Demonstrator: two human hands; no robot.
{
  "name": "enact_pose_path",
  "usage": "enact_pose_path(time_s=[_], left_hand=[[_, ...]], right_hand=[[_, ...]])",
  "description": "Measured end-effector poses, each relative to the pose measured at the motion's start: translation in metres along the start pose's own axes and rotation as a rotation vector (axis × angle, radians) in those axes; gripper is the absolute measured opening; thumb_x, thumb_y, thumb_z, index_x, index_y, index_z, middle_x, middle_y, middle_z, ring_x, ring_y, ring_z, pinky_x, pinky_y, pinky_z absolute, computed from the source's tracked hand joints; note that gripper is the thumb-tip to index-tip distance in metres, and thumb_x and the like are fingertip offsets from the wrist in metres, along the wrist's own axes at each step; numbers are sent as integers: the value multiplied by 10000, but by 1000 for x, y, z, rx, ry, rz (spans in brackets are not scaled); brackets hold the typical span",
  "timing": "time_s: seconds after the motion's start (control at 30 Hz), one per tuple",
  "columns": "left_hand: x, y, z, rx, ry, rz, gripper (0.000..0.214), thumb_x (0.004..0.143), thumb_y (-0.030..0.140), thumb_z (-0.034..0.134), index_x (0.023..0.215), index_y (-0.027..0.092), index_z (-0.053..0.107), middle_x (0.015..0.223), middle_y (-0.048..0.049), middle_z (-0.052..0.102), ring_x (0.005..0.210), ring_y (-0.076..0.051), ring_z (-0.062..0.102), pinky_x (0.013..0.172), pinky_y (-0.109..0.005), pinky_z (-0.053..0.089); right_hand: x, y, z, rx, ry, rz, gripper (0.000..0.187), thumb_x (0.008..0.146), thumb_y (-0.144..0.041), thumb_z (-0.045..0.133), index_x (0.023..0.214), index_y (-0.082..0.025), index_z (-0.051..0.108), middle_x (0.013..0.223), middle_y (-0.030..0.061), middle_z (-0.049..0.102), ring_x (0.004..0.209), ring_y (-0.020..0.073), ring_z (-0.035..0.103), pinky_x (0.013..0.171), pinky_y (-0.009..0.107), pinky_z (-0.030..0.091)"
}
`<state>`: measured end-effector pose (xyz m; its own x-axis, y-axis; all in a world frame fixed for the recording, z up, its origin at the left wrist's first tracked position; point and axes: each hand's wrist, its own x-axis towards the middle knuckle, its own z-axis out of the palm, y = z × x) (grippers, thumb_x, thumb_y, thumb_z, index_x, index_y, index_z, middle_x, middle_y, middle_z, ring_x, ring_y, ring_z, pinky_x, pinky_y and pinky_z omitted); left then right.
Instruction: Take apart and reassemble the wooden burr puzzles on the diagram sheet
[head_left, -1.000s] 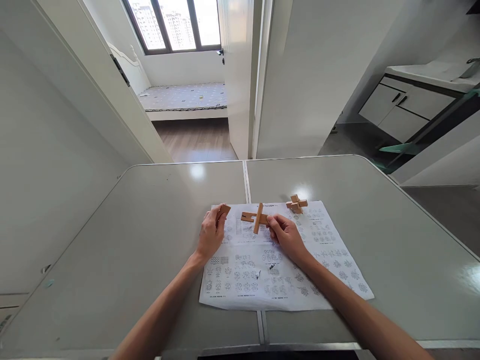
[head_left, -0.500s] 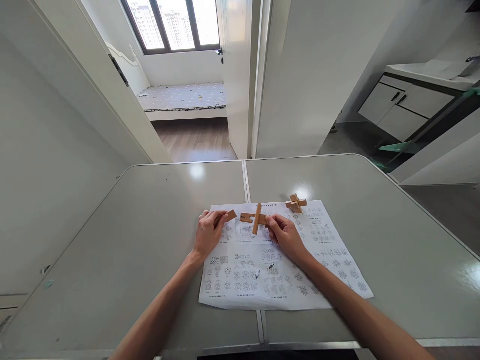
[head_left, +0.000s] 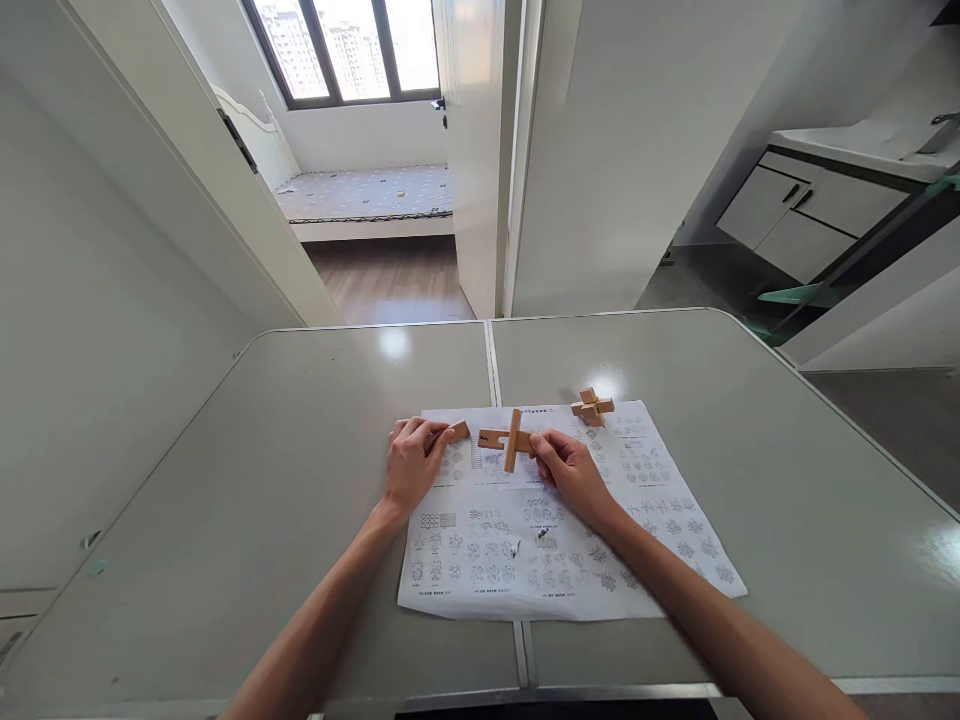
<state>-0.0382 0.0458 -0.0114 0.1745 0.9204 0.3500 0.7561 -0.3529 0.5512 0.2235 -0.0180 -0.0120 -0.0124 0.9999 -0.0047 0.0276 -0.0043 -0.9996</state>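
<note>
While the right hand (head_left: 570, 467) pinched the end of a notched wooden piece (head_left: 491, 440) between thumb and fingers, the left hand (head_left: 411, 462) was closed around a wooden block (head_left: 459, 432). Both grips loaded. Notched piece lay roughly level over the upper middle of the printed sheet (head_left: 517, 500), a wooden stick (head_left: 513, 441) crossing it just beside the right fingertips. Block was left of that, near the sheet's upper left corner; gap between it and the notched piece.

Hard to make out: right end of the notched piece was covered by the fingers, so was most of the block. Couldn't tell if the left hand had one piece or several, or whether the stick was seated in a slot or just lying across. Print on the sheet too small to read; rows of little diagrams.

Looks: all light brown wood, straight edges. Notched piece flat, cutout facing the near side, dark mark near its left end. Stick slim, tilted slightly off upright in view.

Further out: interlocked wooden cluster (head_left: 592, 407) at the sheet's far edge, two small dark-and-white bits (head_left: 515, 549) on the lower half, grey table (head_left: 300, 420) under everything. Dark object (head_left: 555, 710) cut off at the bottom edge. Back right, white cabinet (head_left: 787, 205), doors shut, contents hidden. Back left, bed (head_left: 367, 195) partly behind a door (head_left: 476, 170).
</note>
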Motion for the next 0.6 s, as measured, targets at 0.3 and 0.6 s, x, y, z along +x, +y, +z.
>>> enact_pose_path(time_s=[0.3, 0.6], left_hand=[[-1, -5, 0, 62, 51, -4, 200, 992, 402, 652, 955, 254, 781, 1048, -83, 699, 1082, -302, 587, 1000, -478, 467], [-2, 8, -4, 96, 134, 24, 185, 992, 378, 651, 977, 234, 766, 1101, -103, 699, 1138, -315, 590, 1008, -479, 477]], right_hand=[[-4, -5, 3, 31, -90, 4, 497, 972, -667, 591, 750, -224, 553, 521, -56, 488, 444, 119, 402, 470, 262, 331], [-8, -3, 2, 71, -199, -5, 457, 1009, -608, 578, 771, -218, 564, 517, -60, 499, 448, 114, 409, 494, 255, 360]])
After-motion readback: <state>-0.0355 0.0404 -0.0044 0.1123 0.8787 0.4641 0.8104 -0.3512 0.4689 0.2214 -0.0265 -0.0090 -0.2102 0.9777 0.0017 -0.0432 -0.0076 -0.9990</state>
